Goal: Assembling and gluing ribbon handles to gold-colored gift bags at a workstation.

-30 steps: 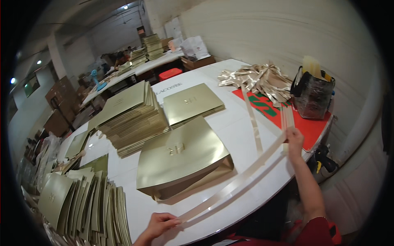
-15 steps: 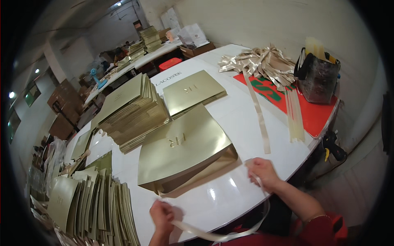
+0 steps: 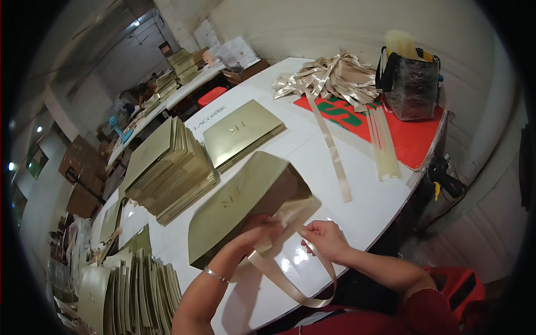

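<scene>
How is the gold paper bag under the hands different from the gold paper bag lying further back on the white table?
The gold paper bag under the hands has its mouth lifted open; the farther gold paper bag lies flat and closed. The left hand touches the near one; nobody touches the far one. Both are glossy gold with a small centre mark.

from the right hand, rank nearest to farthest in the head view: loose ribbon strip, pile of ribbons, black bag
From the right hand:
1. Loose ribbon strip, lying on the white table just beyond it.
2. Pile of ribbons, far end of the table.
3. Black bag, far right corner on the red sheet.
</scene>
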A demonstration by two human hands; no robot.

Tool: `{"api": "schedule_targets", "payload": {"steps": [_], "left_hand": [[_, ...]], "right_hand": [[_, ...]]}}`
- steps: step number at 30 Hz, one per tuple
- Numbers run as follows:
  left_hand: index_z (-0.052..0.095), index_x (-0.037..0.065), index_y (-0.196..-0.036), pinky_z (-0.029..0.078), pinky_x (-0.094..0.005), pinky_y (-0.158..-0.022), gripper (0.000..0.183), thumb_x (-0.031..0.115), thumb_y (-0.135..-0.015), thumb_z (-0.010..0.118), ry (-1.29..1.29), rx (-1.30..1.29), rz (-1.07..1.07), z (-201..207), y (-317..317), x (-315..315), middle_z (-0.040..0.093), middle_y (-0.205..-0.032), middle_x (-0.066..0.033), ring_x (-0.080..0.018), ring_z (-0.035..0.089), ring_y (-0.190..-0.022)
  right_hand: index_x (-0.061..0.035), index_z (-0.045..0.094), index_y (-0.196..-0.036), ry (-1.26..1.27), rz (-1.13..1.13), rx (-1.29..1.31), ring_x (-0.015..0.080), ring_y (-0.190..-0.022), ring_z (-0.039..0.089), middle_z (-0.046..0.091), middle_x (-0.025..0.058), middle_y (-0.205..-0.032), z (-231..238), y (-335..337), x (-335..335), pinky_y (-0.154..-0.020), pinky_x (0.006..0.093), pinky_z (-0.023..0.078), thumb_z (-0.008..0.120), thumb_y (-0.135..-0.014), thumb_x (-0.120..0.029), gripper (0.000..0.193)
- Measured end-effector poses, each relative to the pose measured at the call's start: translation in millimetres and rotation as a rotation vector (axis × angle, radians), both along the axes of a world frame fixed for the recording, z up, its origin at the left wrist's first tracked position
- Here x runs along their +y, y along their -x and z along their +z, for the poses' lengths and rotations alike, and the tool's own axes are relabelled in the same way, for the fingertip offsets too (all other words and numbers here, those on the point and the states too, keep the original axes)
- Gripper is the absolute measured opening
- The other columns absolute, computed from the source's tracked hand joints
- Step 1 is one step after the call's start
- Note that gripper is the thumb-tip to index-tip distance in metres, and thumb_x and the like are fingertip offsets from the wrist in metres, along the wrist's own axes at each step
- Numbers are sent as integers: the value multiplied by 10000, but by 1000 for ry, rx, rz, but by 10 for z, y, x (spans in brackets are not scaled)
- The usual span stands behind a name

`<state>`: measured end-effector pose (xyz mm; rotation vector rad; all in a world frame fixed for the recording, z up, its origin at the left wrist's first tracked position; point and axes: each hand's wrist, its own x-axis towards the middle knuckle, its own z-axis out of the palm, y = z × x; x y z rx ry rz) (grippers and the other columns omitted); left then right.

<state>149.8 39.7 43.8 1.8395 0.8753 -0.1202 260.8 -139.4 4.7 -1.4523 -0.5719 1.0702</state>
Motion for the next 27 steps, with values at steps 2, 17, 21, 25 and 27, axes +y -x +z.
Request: {"api": "schedule_targets", "payload": {"steps": [2, 17, 21, 25, 27], "left_hand": [[551, -11, -1160, 427, -295, -890, 387, 162, -825, 638, 193, -237, 25, 90, 17, 22, 613, -1052, -107, -177, 557, -998], [565, -14, -1109, 500, -326, -783, 429, 229, -789, 716, 414, -248, 138, 97, 85, -43, 610, -1005, -95, -192, 593, -902], [603, -2, -1046, 491, -295, -720, 337, 220, -811, 698, 314, -260, 143, 265, 49, -210, 616, -955, -79, -163, 593, -836], [625, -4, -986, 482, -277, -654, 282, 222, -827, 683, 356, -224, 102, 305, 75, -247, 623, -883, -65, -138, 591, -767], [628, -7, -936, 474, -270, -617, 250, 220, -840, 671, 381, -221, 76, 302, 98, -286, 626, -831, -56, -123, 583, -716]], "right_hand": [[28, 599, -870, -80, -35, -38, 73, -552, 538, 615, 48, -693, 21, 3, 37, -494, 232, 458, 587, -893, -167, 197], [16, 607, -759, -158, -225, -378, 88, -564, 547, 609, 65, -634, 11, 344, 179, -513, 262, 454, 626, -857, -246, 280], [-1, 591, -771, -143, -192, 89, 103, -545, 585, 607, 62, -651, 78, 341, 163, -475, 246, 482, 610, -883, -261, 284], [-15, 565, -809, -150, -176, 158, 105, -541, 605, 604, 59, -668, 113, 327, 114, -444, 228, 490, 591, -902, -262, 265], [-13, 560, -818, -141, -168, 162, 101, -544, 603, 604, 59, -669, 88, 326, 97, -446, 222, 486, 592, -901, -255, 258]]}}
